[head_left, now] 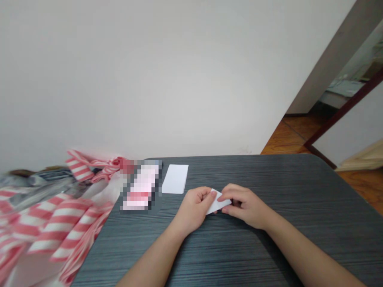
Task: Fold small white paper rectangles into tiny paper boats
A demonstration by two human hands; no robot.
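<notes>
A small folded piece of white paper (218,204) is pinched between my left hand (194,207) and my right hand (247,205), low on the dark grey table (278,183). Fingertips of both hands press on its upper side, and part of it is hidden under them. To the left of my left hand lies a flat white paper sheet or stack (175,179), not touching either hand. Beyond it is a pixelated pink-and-white packet (140,187), its details obscured.
A pink-and-white striped cloth or bag (56,223) heaps over the table's left corner and beyond. A pale wall (149,79) rises behind the table. At right, a wooden floor (293,135) and a dark door frame (344,115) show past the table edge.
</notes>
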